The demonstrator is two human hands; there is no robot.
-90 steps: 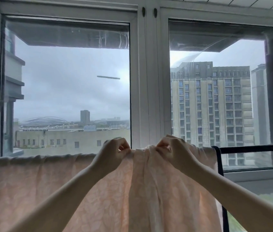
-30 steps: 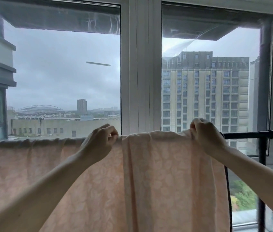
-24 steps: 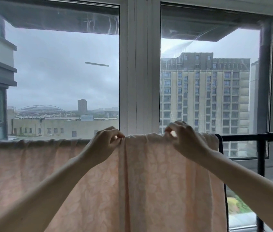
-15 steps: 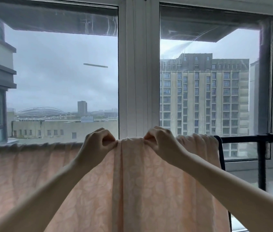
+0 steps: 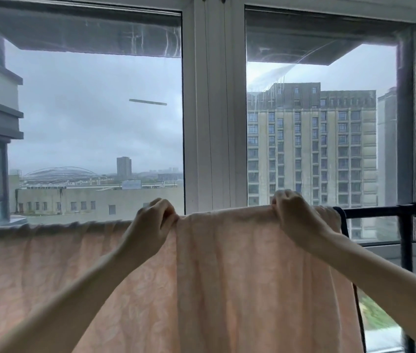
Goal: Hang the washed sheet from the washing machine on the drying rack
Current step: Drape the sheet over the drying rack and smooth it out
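Observation:
A pale pink patterned sheet (image 5: 240, 276) hangs over the top bar of a black drying rack (image 5: 380, 211), draped from the left edge of the view to near the rack's right end. My left hand (image 5: 154, 220) pinches the sheet's top edge at the centre. My right hand (image 5: 291, 212) grips the top edge further right, and the cloth lies stretched flat between the two hands. Most of the bar is hidden under the sheet.
A large white-framed window (image 5: 214, 110) stands just behind the rack, with city buildings outside. The rack's black upright post (image 5: 406, 240) and bare bar end show at the right. A dark cord (image 5: 354, 289) hangs along the sheet's right edge.
My right hand has slid right along the bar, pulling the bunched top edge out flat. My left hand stays pinched on the sheet at the centre.

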